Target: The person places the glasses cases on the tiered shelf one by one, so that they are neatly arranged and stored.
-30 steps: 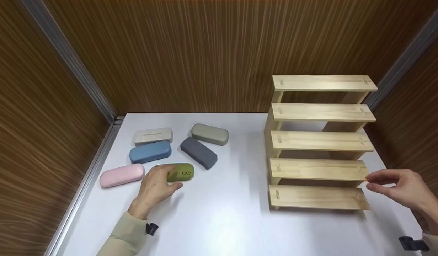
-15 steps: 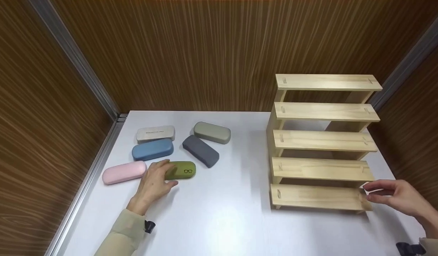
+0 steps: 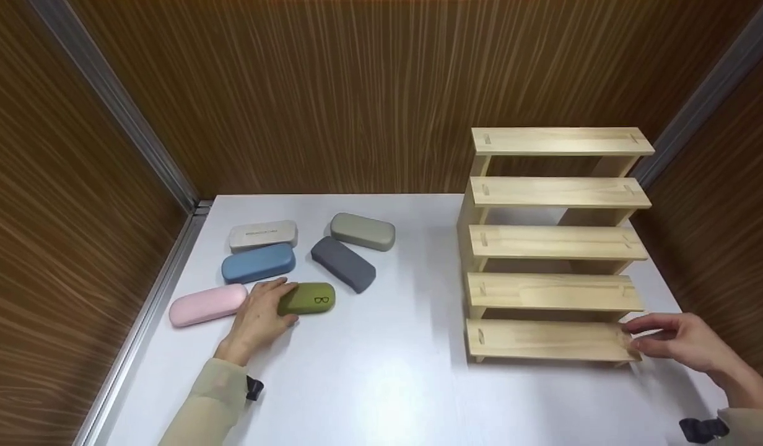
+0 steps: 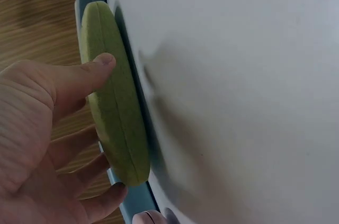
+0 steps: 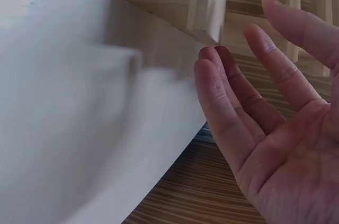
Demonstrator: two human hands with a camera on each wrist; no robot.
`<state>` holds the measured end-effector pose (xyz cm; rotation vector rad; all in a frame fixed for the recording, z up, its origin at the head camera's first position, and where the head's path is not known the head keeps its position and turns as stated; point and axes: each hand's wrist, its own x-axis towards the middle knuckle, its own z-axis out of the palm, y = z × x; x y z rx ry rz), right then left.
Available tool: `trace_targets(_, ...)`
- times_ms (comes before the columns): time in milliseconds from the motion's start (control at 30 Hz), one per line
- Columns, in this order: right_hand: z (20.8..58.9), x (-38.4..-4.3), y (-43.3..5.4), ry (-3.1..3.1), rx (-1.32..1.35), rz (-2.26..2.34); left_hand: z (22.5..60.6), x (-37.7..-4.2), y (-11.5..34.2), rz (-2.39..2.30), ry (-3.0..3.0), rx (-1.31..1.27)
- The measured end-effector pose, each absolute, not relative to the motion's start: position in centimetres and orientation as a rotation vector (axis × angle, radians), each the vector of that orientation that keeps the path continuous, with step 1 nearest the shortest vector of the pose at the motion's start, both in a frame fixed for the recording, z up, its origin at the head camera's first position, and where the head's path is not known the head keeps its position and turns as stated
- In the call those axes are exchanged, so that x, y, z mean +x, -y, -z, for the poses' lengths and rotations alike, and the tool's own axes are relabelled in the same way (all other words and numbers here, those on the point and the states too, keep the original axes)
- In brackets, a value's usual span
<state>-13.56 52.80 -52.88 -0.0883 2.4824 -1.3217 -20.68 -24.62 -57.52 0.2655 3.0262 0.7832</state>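
Observation:
My left hand (image 3: 256, 317) grips the left end of a green glasses case (image 3: 312, 299) that has a small glasses print. In the left wrist view, the thumb presses on the near side of the green case (image 4: 123, 128), while the other fingers reach behind it. At the lower right of the head view, my right hand (image 3: 688, 342) is beside the right end of the lowest tier of a wooden stepped shelf (image 3: 558, 240). Its fingers are apart and hold nothing; the right wrist view shows them close to a shelf board's corner (image 5: 211, 20).
Around the green case lie a pink case (image 3: 207, 305), a blue case (image 3: 257, 262), a white case (image 3: 262, 235), a dark grey case (image 3: 344, 263) and a grey-green case (image 3: 364, 231). Wood-grain panels (image 3: 332, 93) enclose the white table (image 3: 381, 396).
My left thumb has closed in against the green case. My right hand has moved down from the second-lowest tier to the lowest one, and its fingers have spread apart.

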Motion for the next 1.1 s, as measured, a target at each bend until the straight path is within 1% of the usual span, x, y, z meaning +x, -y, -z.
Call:
trace_targets(467, 55.3, -13.6, -54.2, -2.262, -0.076, 1.545, 58.1, -21.4, 25.5, -0.767, -2.994, 0.330)
trace_targets(867, 55.8, -13.5, -54.6, -2.180, 0.000, 1.628, 58.2, -21.5, 25.3, -0.761, -3.001, 0.328)
trace_targets(1100, 56.0, -13.5, -54.8, -2.141, 0.001, 1.659, 57.8, -21.4, 24.8, -0.743, -3.019, 0.322)
